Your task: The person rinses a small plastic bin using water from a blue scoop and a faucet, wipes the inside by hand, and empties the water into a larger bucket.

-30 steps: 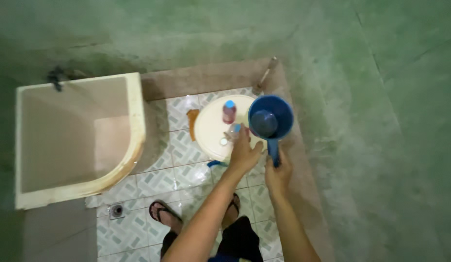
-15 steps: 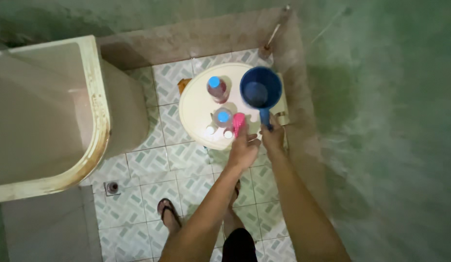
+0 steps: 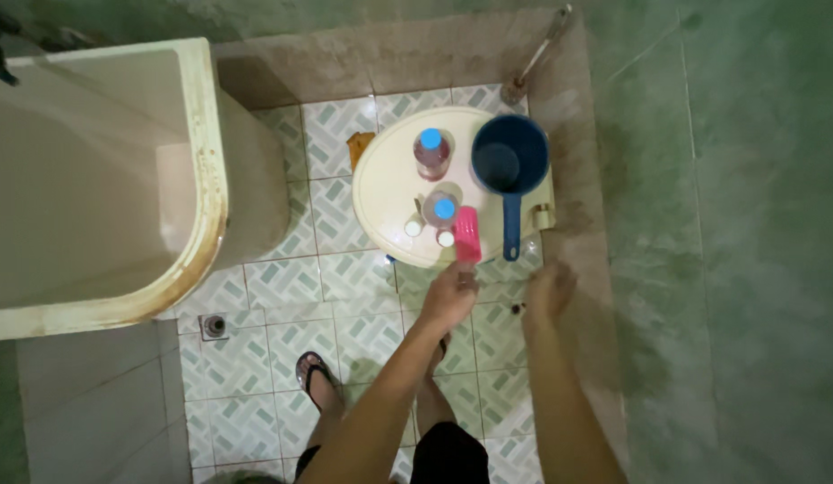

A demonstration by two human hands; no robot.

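Pink container [image 3: 467, 235], dark blue dipper [image 3: 509, 166], cream lid [image 3: 389, 188], green-and-white patterned floor tiles [image 3: 282, 314].

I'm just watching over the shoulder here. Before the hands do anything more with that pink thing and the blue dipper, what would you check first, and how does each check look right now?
1. Left hand has the pink item: ok, fingers at its lower end, though the grip itself is blurred.
2. Right hand free: ok, it holds nothing and is off the blue dipper.
3. Dipper seated on the round cream lid: ok, handle pointing toward the person.
4. Two blue-capped bottles upright: ok.
5. Small white caps close to the pink item: not ok, easy to knock.
6. Tiled floor dry: cannot tell.
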